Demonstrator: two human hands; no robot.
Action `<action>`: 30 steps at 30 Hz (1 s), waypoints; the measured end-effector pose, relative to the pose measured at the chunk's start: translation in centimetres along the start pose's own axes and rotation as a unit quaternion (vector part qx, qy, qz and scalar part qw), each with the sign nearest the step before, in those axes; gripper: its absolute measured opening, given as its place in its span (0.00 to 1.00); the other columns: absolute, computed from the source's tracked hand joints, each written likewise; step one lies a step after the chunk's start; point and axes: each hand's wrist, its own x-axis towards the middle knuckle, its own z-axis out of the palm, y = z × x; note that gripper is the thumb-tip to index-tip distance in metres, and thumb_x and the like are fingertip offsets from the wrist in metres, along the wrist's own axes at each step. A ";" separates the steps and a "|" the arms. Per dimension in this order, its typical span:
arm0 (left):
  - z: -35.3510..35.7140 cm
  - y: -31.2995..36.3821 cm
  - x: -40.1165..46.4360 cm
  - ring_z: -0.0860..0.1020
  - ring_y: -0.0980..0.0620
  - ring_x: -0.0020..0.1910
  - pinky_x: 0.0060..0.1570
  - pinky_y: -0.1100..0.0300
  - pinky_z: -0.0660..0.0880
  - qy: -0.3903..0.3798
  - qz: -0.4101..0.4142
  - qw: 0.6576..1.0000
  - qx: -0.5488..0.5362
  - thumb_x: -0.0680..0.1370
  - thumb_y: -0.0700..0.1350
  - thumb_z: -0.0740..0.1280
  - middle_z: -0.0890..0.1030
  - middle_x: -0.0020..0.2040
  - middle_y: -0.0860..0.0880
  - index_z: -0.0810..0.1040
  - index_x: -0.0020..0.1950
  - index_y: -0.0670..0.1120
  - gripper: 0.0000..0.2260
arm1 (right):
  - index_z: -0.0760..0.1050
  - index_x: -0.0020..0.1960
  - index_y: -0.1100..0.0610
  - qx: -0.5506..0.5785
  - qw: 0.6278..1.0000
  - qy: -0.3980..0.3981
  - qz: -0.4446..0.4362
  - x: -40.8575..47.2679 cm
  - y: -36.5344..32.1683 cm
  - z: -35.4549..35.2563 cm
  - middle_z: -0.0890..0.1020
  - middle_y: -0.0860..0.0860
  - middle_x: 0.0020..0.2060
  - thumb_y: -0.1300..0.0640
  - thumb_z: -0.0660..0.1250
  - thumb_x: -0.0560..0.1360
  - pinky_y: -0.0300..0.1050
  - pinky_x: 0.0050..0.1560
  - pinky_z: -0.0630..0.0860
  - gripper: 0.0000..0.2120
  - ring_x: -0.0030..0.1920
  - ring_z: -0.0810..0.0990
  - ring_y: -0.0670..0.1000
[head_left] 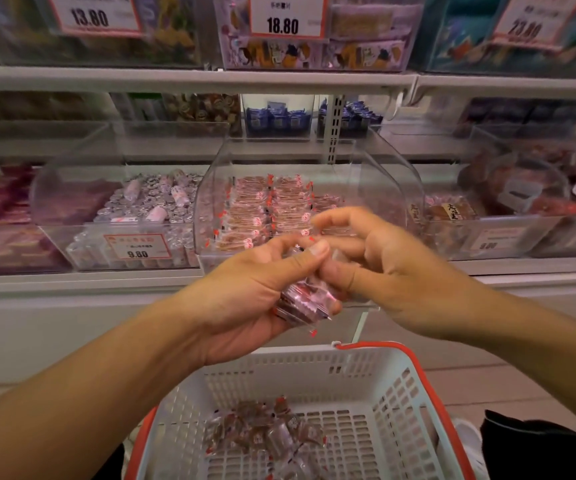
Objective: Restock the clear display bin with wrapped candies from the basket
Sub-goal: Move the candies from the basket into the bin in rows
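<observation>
Beside clear bin (388, 174): coin-candy bin (134, 216), 9.80 tag (137, 247).

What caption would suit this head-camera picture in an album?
Left hand grips a stack of wrapped candies as the right hand picks at it, between basket and clear display bin.

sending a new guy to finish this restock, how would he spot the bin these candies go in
On the lower shelf, find the row of clear bins and take the middle one, the clear bin straight behind the hands. It holds neat rows of flat pinkish candies with red-edged wrappers, unlike the left bin of silvery rolls tagged 9.80 and the right bin of brown packs.
</observation>
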 end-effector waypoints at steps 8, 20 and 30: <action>0.2 -0.8 -0.4 0.83 0.46 0.34 0.32 0.57 0.79 0.021 0.004 0.991 0.129 0.66 0.46 0.76 0.83 0.52 0.47 0.52 0.77 0.62 0.47 | 0.70 0.71 0.50 -0.029 0.994 -0.086 0.055 -0.5 -0.8 -1.2 0.83 0.53 0.58 0.66 0.75 0.71 0.49 0.61 0.79 0.32 0.58 0.83 0.54; 1.4 0.4 -0.6 0.82 0.48 0.52 0.48 0.54 0.80 0.050 0.063 0.997 -0.011 0.80 0.64 0.56 0.81 0.59 0.39 0.72 0.67 0.41 0.30 | 0.75 0.57 0.52 0.014 0.994 0.105 0.014 -0.5 -1.2 -0.1 0.85 0.55 0.47 0.64 0.74 0.69 0.67 0.51 0.78 0.19 0.46 0.83 0.55; 2.0 -1.8 0.5 0.84 0.50 0.49 0.50 0.56 0.76 0.188 0.178 0.961 0.095 0.73 0.58 0.67 0.85 0.49 0.44 0.83 0.51 0.49 0.15 | 0.64 0.68 0.45 -0.165 0.977 0.119 -0.068 0.1 -0.4 1.8 0.77 0.39 0.57 0.55 0.74 0.74 0.37 0.57 0.77 0.28 0.57 0.79 0.40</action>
